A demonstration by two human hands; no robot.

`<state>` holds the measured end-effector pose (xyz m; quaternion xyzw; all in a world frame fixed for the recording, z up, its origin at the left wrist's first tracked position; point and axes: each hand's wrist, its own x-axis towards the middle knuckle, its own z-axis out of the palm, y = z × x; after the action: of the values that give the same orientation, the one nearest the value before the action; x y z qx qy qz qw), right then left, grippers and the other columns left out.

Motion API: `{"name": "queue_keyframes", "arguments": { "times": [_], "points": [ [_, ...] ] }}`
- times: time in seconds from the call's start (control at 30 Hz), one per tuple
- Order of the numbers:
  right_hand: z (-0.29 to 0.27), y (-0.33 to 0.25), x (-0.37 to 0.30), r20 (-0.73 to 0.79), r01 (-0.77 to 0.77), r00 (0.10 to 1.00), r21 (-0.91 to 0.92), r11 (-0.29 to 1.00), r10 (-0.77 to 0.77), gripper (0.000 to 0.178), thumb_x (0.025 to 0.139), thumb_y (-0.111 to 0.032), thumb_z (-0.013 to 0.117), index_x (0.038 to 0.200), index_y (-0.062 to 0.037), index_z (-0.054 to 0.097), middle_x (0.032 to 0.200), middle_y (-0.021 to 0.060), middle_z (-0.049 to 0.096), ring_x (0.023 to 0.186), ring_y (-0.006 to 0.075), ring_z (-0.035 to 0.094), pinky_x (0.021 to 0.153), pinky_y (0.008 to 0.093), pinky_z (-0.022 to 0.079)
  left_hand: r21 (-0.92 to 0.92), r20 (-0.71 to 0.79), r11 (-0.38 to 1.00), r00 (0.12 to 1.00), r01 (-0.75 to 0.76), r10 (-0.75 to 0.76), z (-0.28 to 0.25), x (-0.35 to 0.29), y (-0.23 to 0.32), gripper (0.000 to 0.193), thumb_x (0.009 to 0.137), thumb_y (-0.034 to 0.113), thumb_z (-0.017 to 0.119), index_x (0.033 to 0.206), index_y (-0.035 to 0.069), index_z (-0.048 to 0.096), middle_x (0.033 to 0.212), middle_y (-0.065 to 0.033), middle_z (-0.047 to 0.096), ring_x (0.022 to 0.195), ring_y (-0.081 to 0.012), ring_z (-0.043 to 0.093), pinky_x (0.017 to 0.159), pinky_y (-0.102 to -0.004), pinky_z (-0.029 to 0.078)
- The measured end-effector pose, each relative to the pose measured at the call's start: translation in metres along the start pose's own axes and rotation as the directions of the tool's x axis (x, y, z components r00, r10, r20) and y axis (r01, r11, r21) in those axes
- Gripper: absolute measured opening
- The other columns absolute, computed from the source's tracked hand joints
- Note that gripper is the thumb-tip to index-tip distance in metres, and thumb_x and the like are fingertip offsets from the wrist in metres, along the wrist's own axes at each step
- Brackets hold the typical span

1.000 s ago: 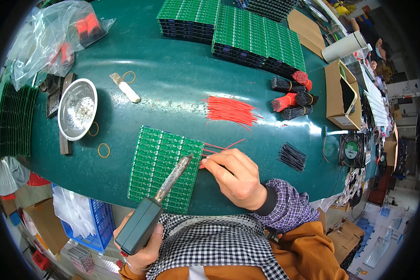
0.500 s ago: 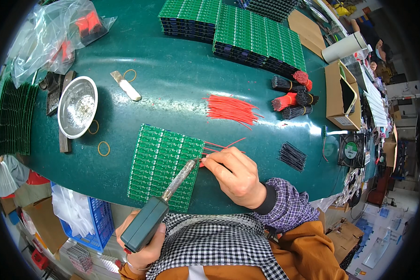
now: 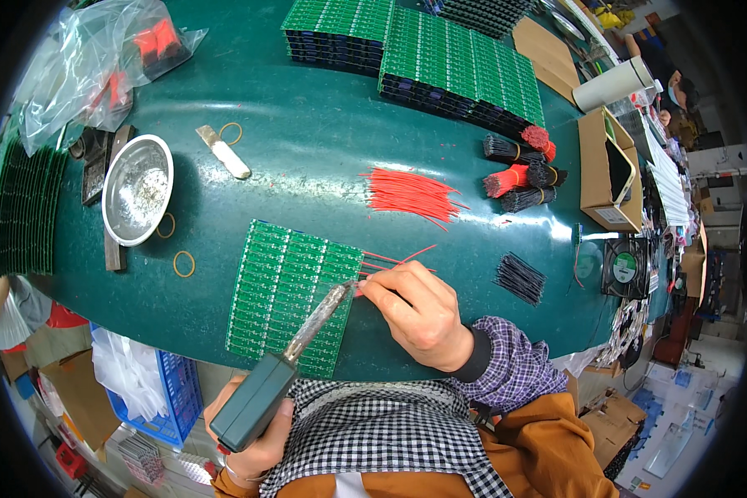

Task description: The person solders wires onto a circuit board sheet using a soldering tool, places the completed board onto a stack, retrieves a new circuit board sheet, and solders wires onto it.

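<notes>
A green circuit board panel (image 3: 278, 290) lies flat on the table in front of me. My left hand (image 3: 266, 440) is wrapped round the dark green handle of a soldering iron (image 3: 257, 398), whose tip reaches the panel's right edge. My right hand (image 3: 419, 311) pinches a red wire (image 3: 358, 291) at that same edge, beside the tip; the wire's end is mostly hidden by fingers and iron. Several red wires (image 3: 382, 259) stick out to the right from the panel, just above my fingertips. A loose pile of red wires (image 3: 411, 197) lies farther back.
Stacked circuit panels (image 3: 465, 70) stand at the back. Wire bundles (image 3: 519, 170), black wires (image 3: 520, 278), a cardboard box (image 3: 610, 174) and a fan (image 3: 627, 266) are on the right. To the left are a metal bowl (image 3: 139, 191), a white-handled blade (image 3: 224, 155) and a plastic bag (image 3: 83, 75).
The soldering iron's handle has shifted very slightly left with my left hand. My right hand stays where it was, at the panel's edge.
</notes>
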<state>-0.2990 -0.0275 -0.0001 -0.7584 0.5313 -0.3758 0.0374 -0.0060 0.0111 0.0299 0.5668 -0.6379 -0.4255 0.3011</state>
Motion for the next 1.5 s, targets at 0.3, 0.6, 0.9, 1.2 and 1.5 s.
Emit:
{"name": "queue_keyframes", "arguments": {
  "times": [0.3,0.6,0.9,1.2,1.5],
  "points": [
    [0.0003,0.0009,-0.0009,0.006,0.006,1.0,-0.023,1.0,-0.006,0.029,0.071,0.003,0.077,0.1,0.0028,0.074,0.094,0.0097,0.071,0.079,0.0236,0.069,0.064,0.0332,0.057,-0.003,-0.015,0.999,0.999,0.038,-0.038,-0.0025,-0.0076,-0.0051,0.028,0.074,0.012,0.084,0.097,-0.003,0.076,0.085,-0.0168,0.069,0.066,-0.0292,0.068,0.058,-0.0377,0.051],
    [0.0012,-0.0017,-0.0006,-0.019,0.008,1.0,-0.043,0.999,-0.009,0.03,0.07,0.003,0.078,0.1,0.002,0.074,0.093,0.009,0.071,0.08,0.0239,0.069,0.065,0.0338,0.056,0.031,-0.047,0.998,0.997,-0.057,0.058,-0.0011,-0.007,-0.0063,0.027,0.074,0.01,0.082,0.097,-0.004,0.076,0.084,-0.017,0.068,0.064,-0.0304,0.066,0.057,-0.0392,0.05],
    [0.0003,-0.0047,-0.0042,-0.019,0.054,0.998,-0.036,0.998,-0.055,0.028,0.074,-0.003,0.077,0.101,0.0031,0.075,0.095,0.0092,0.071,0.082,0.0226,0.068,0.065,0.0328,0.055,0.029,-0.047,0.999,0.998,-0.031,0.033,-0.0029,-0.0088,-0.0052,0.03,0.073,0.009,0.083,0.098,-0.005,0.076,0.088,-0.0186,0.071,0.065,-0.0292,0.069,0.059,-0.0374,0.053],
    [0.0003,-0.0039,-0.0043,-0.001,0.051,0.999,-0.032,0.998,-0.052,0.027,0.074,-0.002,0.077,0.1,0.0031,0.074,0.094,0.009,0.07,0.081,0.022,0.068,0.063,0.032,0.055,0.015,-0.013,1.0,1.0,0.0,0.0,-0.0018,-0.0081,-0.0032,0.031,0.074,0.009,0.084,0.1,-0.005,0.076,0.092,-0.0183,0.073,0.07,-0.0293,0.072,0.061,-0.0375,0.055],
    [0.0012,-0.0037,-0.0066,-0.001,0.053,0.999,-0.031,0.998,-0.053,0.029,0.074,-0.003,0.077,0.102,0.0032,0.074,0.094,0.0088,0.069,0.08,0.0217,0.067,0.062,0.032,0.054,-0.01,-0.008,0.999,0.999,0.046,-0.046,-0.0018,-0.0098,-0.0019,0.029,0.074,0.008,0.084,0.1,-0.004,0.076,0.092,-0.0173,0.073,0.074,-0.0292,0.072,0.065,-0.0372,0.056]
  ]
}}
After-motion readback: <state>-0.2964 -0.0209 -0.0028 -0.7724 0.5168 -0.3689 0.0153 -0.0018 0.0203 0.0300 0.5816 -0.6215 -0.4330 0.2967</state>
